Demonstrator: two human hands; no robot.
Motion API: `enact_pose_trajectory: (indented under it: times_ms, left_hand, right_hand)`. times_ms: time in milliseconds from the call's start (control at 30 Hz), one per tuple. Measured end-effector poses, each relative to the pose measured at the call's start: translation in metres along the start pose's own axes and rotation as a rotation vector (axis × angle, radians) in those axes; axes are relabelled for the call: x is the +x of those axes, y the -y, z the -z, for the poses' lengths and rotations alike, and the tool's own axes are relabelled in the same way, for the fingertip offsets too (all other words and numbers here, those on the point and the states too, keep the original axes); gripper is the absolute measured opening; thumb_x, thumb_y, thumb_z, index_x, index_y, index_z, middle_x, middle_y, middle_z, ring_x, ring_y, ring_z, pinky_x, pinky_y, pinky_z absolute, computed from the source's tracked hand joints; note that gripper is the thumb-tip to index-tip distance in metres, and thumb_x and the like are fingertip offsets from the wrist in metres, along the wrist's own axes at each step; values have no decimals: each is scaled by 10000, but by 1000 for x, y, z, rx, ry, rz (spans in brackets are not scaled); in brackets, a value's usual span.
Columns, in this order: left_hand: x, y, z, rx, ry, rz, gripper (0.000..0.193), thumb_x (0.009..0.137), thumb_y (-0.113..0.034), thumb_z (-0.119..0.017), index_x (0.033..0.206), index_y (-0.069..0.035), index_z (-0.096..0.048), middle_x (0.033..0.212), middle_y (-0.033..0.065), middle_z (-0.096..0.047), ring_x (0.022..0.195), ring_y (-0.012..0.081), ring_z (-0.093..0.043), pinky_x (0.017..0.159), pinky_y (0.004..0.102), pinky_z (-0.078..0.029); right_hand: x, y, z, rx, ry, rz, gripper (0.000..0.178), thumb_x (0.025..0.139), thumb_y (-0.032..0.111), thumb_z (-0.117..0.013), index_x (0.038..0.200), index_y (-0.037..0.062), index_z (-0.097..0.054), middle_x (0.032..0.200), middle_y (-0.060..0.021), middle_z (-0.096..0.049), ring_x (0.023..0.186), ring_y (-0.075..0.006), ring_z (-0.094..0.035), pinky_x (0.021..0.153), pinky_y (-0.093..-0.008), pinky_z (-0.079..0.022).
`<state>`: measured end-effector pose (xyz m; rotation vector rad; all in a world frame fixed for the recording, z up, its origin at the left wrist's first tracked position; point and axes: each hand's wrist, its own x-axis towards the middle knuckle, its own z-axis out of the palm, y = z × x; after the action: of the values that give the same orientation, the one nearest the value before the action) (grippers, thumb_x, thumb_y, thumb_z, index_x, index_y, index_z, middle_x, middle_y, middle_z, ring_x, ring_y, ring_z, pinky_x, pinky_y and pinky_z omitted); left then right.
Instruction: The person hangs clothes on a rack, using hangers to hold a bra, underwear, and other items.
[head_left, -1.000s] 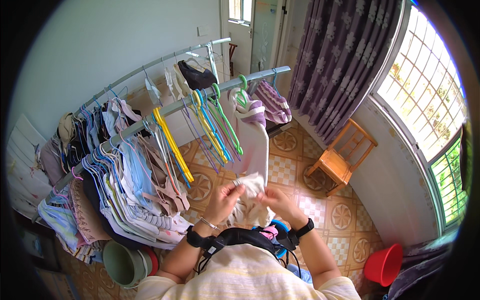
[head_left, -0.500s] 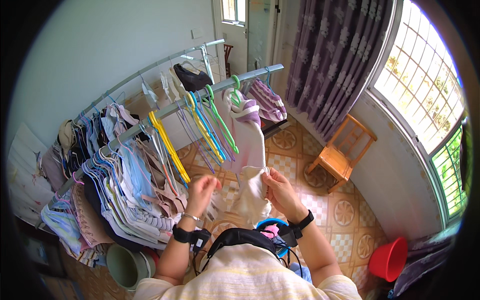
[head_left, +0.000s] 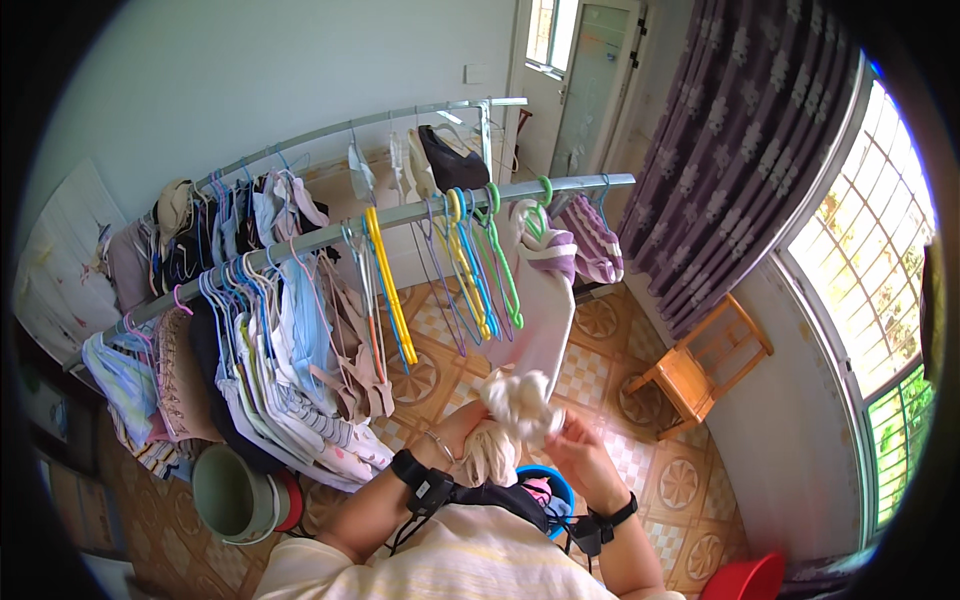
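A cream cloth garment (head_left: 520, 402), bunched and blurred by motion, is in front of my chest. My right hand (head_left: 583, 455) pinches it at its right edge. Against its left side is my left hand (head_left: 462, 428), whose fingers are covered by the fabric. More folds of the same cream colour hang below that hand. Ahead, bare yellow hangers (head_left: 392, 285) and green hangers (head_left: 507, 270) hang on the metal rail (head_left: 340, 232), along with blue and purple ones. A white and purple garment (head_left: 547, 250) hangs at the rail's right end.
Clothes on hangers (head_left: 270, 350) crowd the rail's left part; a second rail (head_left: 300, 140) runs behind. A blue basin (head_left: 562, 490) with laundry stands below my hands. A grey-green bucket (head_left: 232, 495) is at left, a wooden chair (head_left: 695, 375) and red bucket (head_left: 745, 580) at right.
My left hand, empty and curled before, has moved right and now meets the cream garment. The garment has gone from hanging down to bunched up. The view has swung left.
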<state>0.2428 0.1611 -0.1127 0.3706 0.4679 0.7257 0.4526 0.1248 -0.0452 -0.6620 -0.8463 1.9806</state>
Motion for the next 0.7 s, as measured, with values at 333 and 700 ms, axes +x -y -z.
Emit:
enact_pose_trajectory:
  times_ms: [333, 700]
  left_hand:
    - [-52, -12, -18, 1240, -488, -334, 272, 956, -225, -516, 791, -24, -594, 683, -29, -540, 623, 52, -458, 570, 240, -396]
    - [-127, -41, -65, 957, -252, -333, 276, 856, -250, -693, 943, -6, -599, 815, -39, -572, 719, 41, -479, 652, 223, -422]
  right_hand:
    - [21, -4, 26, -1349, -194, 213, 227, 894, 192, -629, 1059, 38, -615, 975, -88, -674, 920, -170, -637, 769, -314, -501]
    - [88, -43, -20, -878, 394, -49, 375, 875, 245, -665, 1179, 61, -546, 1075, -77, -594, 1020, -191, -559, 849, -356, -455]
